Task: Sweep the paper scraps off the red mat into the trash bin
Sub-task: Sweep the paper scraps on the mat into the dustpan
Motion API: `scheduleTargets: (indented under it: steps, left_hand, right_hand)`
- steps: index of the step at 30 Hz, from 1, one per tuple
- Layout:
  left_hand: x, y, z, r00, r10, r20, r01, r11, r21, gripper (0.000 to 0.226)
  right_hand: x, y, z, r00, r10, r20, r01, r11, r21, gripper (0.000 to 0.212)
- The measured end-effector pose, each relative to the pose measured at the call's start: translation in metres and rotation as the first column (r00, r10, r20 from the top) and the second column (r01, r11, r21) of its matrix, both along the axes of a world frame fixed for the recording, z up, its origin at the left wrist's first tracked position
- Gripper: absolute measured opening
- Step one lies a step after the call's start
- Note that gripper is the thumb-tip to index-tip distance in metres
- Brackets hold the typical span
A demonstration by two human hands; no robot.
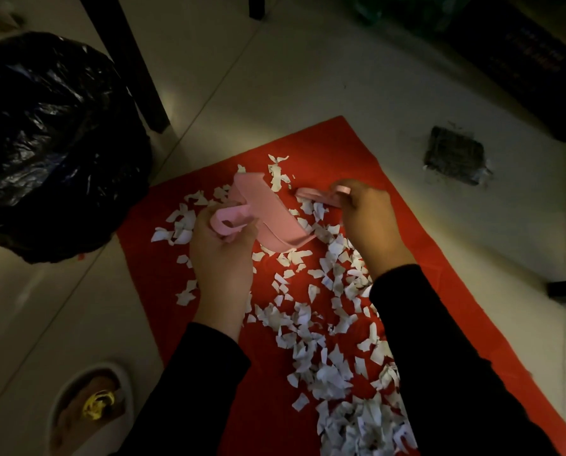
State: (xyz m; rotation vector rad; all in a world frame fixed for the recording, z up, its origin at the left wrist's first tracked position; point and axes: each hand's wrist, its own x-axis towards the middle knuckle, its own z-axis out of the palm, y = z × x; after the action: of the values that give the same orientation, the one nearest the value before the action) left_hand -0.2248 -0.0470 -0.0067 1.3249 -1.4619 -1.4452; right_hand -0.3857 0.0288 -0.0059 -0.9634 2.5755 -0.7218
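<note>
Left hand (pixel 224 255) is clamping the pink dustpan (pixel 268 213) mid-frame, tilted to catch scraps (pixel 321 324); right hand (pixel 367 218) is gripping the little brush (pixel 321 196), bin (pixel 54 139) waiting upper left.

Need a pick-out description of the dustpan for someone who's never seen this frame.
Start at the red mat on the pale tile floor, right of the black-bagged trash bin. Over its far end, the left hand grips the looped handle of the pink dustpan. It is the broad, flat-walled pink scoop; the other pink item, the brush in the right hand, is thin and narrow.
</note>
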Motion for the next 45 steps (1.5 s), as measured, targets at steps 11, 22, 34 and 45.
scheduleTargets:
  steps: [11, 22, 34, 45]
  left_hand:
    - [-0.001, -0.005, 0.002, 1.000, 0.022, 0.001, -0.022, 1.000, -0.009, 0.029]
    - [-0.007, -0.016, 0.005, 0.998, 0.046, -0.036, -0.046, 0.999, -0.017, 0.023]
    - [-0.010, -0.020, 0.003, 0.999, 0.051, -0.018, -0.051, 0.998, -0.037, 0.023]
    - [-0.010, -0.027, -0.004, 0.998, 0.066, 0.000, -0.066, 0.996, -0.065, 0.026]
  right_hand:
    - [0.004, -0.004, 0.027, 0.999, -0.034, 0.018, 0.036, 0.991, -0.130, 0.023]
    - [0.017, 0.002, 0.051, 0.994, -0.026, 0.106, 0.052, 0.968, -0.244, 0.016]
    - [-0.006, -0.039, -0.015, 0.997, 0.060, -0.049, -0.071, 0.960, -0.271, 0.037]
    - [-0.009, -0.054, -0.026, 0.991, 0.129, -0.022, -0.131, 0.983, -0.129, 0.036]
